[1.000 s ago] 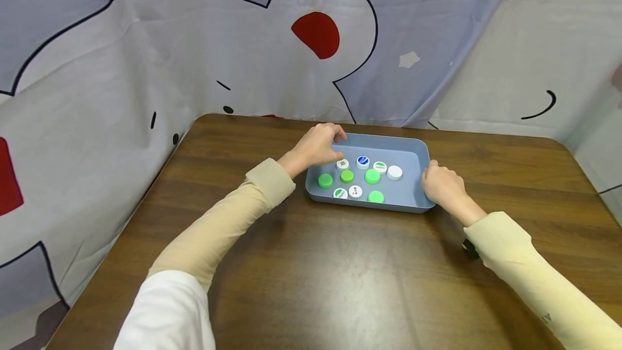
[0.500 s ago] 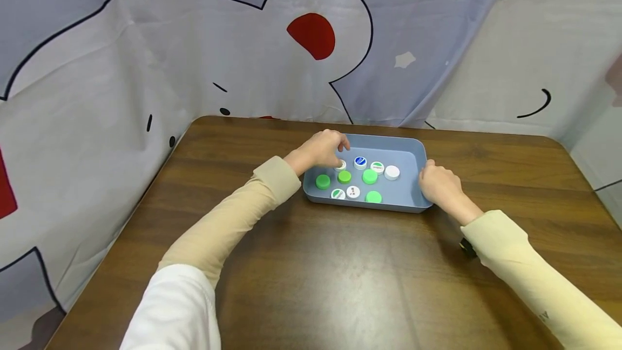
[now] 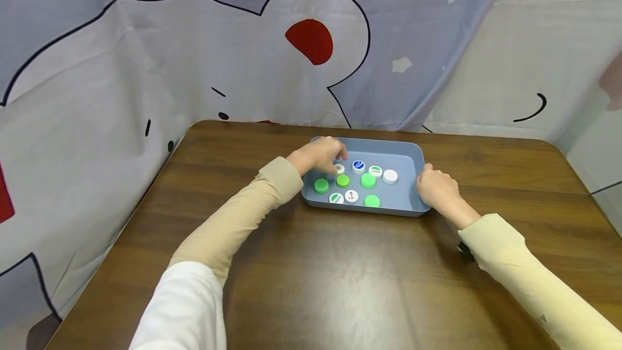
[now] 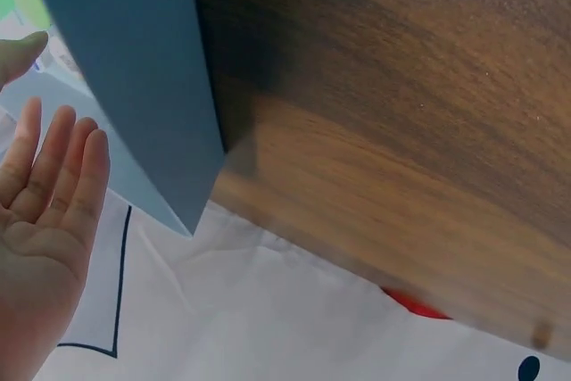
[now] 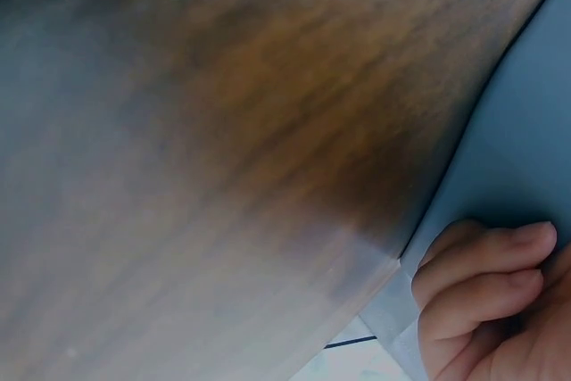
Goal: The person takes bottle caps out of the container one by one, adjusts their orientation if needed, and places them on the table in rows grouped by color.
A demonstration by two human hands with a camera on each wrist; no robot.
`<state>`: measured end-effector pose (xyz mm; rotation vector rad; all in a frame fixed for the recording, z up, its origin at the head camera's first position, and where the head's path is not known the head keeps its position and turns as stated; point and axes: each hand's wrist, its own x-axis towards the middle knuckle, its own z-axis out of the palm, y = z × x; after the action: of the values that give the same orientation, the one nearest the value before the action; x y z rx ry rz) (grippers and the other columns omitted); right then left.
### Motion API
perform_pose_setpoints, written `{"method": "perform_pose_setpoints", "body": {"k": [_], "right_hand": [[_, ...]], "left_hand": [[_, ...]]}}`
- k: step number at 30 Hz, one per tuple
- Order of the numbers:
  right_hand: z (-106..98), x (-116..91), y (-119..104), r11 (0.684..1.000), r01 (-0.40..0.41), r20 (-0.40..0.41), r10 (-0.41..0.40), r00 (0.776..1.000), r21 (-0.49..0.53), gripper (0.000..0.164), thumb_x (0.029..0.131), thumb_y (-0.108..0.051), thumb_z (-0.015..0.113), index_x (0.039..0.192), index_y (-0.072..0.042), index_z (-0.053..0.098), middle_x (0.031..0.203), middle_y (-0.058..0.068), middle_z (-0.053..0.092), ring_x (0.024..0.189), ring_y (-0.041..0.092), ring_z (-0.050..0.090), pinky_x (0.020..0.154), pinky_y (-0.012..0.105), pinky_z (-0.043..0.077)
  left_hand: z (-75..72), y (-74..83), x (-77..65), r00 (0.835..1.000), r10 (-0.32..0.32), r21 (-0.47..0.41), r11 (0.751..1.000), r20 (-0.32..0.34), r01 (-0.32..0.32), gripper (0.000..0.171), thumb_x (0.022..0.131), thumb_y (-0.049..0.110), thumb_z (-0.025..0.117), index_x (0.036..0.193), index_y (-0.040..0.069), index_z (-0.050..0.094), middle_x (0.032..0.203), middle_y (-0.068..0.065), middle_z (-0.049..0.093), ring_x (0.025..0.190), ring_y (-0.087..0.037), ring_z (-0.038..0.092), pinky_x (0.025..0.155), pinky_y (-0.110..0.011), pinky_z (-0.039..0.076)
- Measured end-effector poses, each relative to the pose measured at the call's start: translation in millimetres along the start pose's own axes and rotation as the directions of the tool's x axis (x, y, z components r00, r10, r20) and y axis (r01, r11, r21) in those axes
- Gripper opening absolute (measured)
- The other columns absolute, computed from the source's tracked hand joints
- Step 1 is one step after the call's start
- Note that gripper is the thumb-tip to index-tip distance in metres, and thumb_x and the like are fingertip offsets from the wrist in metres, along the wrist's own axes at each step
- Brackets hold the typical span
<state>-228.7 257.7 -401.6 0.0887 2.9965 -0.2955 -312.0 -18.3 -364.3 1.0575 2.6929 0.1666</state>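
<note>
A blue-grey rectangular tray [image 3: 407, 193] lies on the table with several bottle caps in it, green ones and white ones. My left hand [image 3: 322, 154] hovers over the tray's left end, thumb and fingers apart, its thumb beside a white cap [image 3: 339, 169]. In the left wrist view its fingers [image 4: 82, 176] look nearly straight, with nothing held. A blue-and-white cap [image 3: 358, 166] and a lime-green cap [image 3: 342, 181] lie close by. At the tray's right end, my right hand [image 3: 439, 189] grips the rim; its curled fingers [image 5: 482, 296] show against the outer wall, the thumb mostly hidden.
The brown wooden table [image 3: 340, 280] extends in front of the tray and to both sides. Behind it hangs a patterned curtain [image 3: 233, 58]. Under the right sleeve a small dark object [image 3: 465, 251] shows partly.
My left hand has lowered slightly into the tray's left end, its thumb coming to the white cap. My right hand stays at the tray's right rim. The head view has shifted slightly.
</note>
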Motion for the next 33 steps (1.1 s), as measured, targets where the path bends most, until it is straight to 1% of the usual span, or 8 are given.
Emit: {"method": "perform_pose_setpoints", "body": {"k": [2,7,10,17,21,24,28,33], "right_hand": [[0,0,0,1.000,0.000,0.000,0.000,1.000,-0.001,0.037,0.099,-0.020,0.025,0.105,0.011,0.044,0.107,0.041,0.058,0.094,0.054,0.059,0.071,0.059,0.047],[0,0,0,1.000,0.004,-0.010,-0.004,1.000,0.000,0.036,0.098,-0.020,0.025,0.103,0.010,0.044,0.107,0.041,0.058,0.094,0.054,0.059,0.071,0.059,0.047],[1,0,0,1.000,0.008,-0.015,-0.008,1.000,0.001,0.036,0.098,-0.020,0.026,0.102,0.010,0.044,0.106,0.041,0.058,0.093,0.054,0.059,0.071,0.059,0.047],[0,0,1,1.000,0.002,-0.018,-0.002,1.000,-0.003,0.036,0.098,-0.020,0.026,0.103,0.010,0.045,0.106,0.041,0.058,0.093,0.054,0.059,0.071,0.059,0.047],[1,-1,1,1.000,0.001,-0.017,-0.001,1.000,-0.002,0.036,0.098,-0.020,0.025,0.102,0.010,0.045,0.106,0.041,0.058,0.093,0.054,0.059,0.071,0.059,0.047],[1,-2,0,1.000,0.001,-0.021,-0.001,1.000,0.000,0.036,0.098,-0.020,0.025,0.101,0.010,0.045,0.106,0.041,0.058,0.093,0.054,0.059,0.071,0.060,0.047],[1,-2,0,1.000,0.000,-0.023,0.000,1.000,-0.002,0.035,0.098,-0.020,0.025,0.101,0.010,0.045,0.105,0.041,0.059,0.092,0.053,0.059,0.070,0.059,0.048],[1,0,0,1.000,-0.003,-0.021,0.003,1.000,-0.004,0.035,0.098,-0.020,0.024,0.101,0.009,0.044,0.105,0.040,0.059,0.091,0.052,0.060,0.069,0.059,0.048]], "left_hand": [[2.4,-1.9,1.7,1.000,-0.001,0.008,1.000,0.009,0.001,0.038,0.079,0.020,0.073,0.116,0.011,0.066,0.110,-0.004,0.064,0.098,-0.016,0.057,0.087,-0.029,0.048],[5.6,-4.1,5.3,0.999,0.017,-0.021,1.000,0.034,-0.017,0.036,0.082,0.015,0.069,0.117,0.011,0.065,0.113,-0.005,0.063,0.102,-0.017,0.057,0.091,-0.029,0.047],[6.1,-4.1,6.9,0.999,0.027,-0.024,0.999,0.036,-0.027,0.036,0.082,0.015,0.068,0.117,0.010,0.065,0.113,-0.005,0.064,0.103,-0.017,0.057,0.091,-0.029,0.047],[7.2,-2.4,9.7,0.998,0.017,-0.046,0.999,0.061,-0.015,0.036,0.082,0.015,0.069,0.117,0.008,0.064,0.113,-0.006,0.064,0.102,-0.017,0.056,0.093,-0.029,0.047],[8.2,-1.1,11.5,0.997,0.011,-0.049,0.999,0.077,-0.007,0.034,0.082,0.015,0.069,0.115,0.008,0.065,0.110,-0.006,0.063,0.099,-0.016,0.055,0.091,-0.029,0.047],[9.4,-1.1,13.1,0.996,0.014,-0.042,0.999,0.083,-0.010,0.032,0.083,0.015,0.069,0.114,0.008,0.065,0.107,-0.005,0.063,0.095,-0.016,0.054,0.087,-0.028,0.047],[11.6,-2.0,13.8,0.996,0.002,-0.050,0.999,0.090,0.002,0.028,0.084,0.016,0.068,0.110,0.008,0.066,0.102,-0.004,0.064,0.090,-0.015,0.054,0.083,-0.027,0.047],[12.1,-3.7,13.6,0.996,0.002,-0.060,0.998,0.088,0.003,0.025,0.085,0.017,0.068,0.108,0.008,0.067,0.101,-0.003,0.065,0.089,-0.014,0.054,0.082,-0.027,0.048]]}}
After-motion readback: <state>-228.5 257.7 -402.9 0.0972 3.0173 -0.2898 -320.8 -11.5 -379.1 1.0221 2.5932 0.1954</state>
